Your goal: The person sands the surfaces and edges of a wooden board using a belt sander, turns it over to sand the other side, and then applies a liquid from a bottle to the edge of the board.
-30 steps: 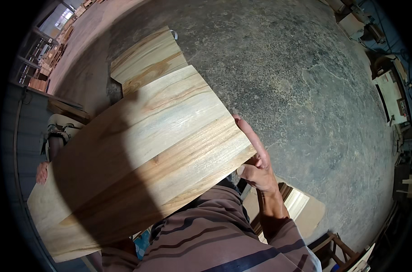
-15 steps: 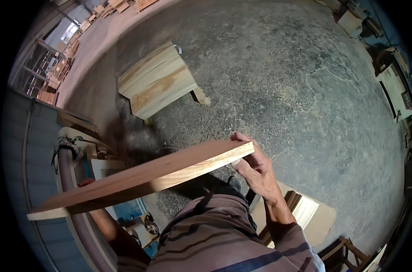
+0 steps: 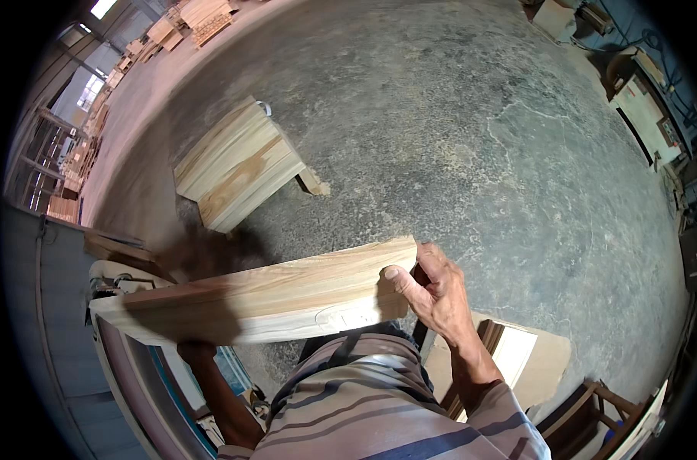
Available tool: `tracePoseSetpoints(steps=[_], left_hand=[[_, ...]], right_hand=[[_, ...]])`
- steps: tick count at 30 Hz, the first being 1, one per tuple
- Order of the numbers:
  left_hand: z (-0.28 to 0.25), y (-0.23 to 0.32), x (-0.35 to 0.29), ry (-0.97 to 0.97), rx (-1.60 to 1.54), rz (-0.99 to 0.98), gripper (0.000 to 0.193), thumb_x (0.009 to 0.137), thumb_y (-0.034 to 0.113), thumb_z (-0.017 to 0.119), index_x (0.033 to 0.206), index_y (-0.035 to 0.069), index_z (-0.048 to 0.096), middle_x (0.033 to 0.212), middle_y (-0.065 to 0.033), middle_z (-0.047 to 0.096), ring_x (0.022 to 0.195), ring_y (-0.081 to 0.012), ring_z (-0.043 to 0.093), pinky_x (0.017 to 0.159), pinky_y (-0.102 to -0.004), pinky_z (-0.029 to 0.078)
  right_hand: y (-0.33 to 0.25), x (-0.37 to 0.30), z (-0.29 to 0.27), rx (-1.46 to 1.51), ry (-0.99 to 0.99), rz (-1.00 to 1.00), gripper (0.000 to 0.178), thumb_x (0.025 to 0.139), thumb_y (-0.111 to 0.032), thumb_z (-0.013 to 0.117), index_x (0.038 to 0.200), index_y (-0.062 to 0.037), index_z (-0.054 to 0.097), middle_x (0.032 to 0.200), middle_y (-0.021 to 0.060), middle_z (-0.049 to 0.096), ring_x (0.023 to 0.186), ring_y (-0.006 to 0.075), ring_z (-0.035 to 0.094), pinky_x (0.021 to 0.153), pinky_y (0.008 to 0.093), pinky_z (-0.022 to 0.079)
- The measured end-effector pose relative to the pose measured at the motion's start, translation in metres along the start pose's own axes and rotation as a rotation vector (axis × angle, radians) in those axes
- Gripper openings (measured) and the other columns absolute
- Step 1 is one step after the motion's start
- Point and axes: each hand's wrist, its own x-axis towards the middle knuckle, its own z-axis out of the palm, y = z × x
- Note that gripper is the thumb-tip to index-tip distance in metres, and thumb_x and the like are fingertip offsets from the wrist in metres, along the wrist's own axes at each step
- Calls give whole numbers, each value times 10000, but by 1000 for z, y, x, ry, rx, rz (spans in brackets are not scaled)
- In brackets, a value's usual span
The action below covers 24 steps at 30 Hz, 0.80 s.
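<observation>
A pale wooden board is held up in front of my body, its broad grained face tilted toward me. At its right end my right hand grips it, thumb flat on the near face and fingers behind the end. My left hand holds the lower edge toward the left end; its fingers are hidden by the board. The board's left end hangs over a belt sander with a long reddish-brown belt. A dark shadow falls across the board's left part.
Ahead on the concrete floor, several boards lie on a low support. A cardboard sheet with wooden pieces lies at my right, beside a brown wooden frame. A white-topped bench stands far right. Wood stacks line the far left.
The board has turned from nearly edge-on to show its broad face, and its left end has moved up and right. Both hands still hold it.
</observation>
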Motion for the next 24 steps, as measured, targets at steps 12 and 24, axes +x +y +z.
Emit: tracePoseSetpoints(steps=[12, 24], left_hand=[[89, -83, 97, 30, -7, -349, 460, 925, 340, 358, 1247, 37, 485, 1273, -121, 497, 1172, -288, 467, 1015, -450, 343], [316, -240, 183, -91, 110, -531, 489, 901, 445, 384, 1212, 102, 545, 1283, -85, 513, 1190, -291, 460, 1024, -488, 326]], right_hand=[[19, 65, 1, -19, 188, 35, 435, 787, -346, 697, 1042, -6, 601, 864, 109, 619, 809, 195, 561, 732, 317, 457], [8, 205, -20, 286, 491, 99, 339, 826, -155, 629, 1116, -9, 530, 995, 96, 571, 900, 147, 542, 776, 266, 448]])
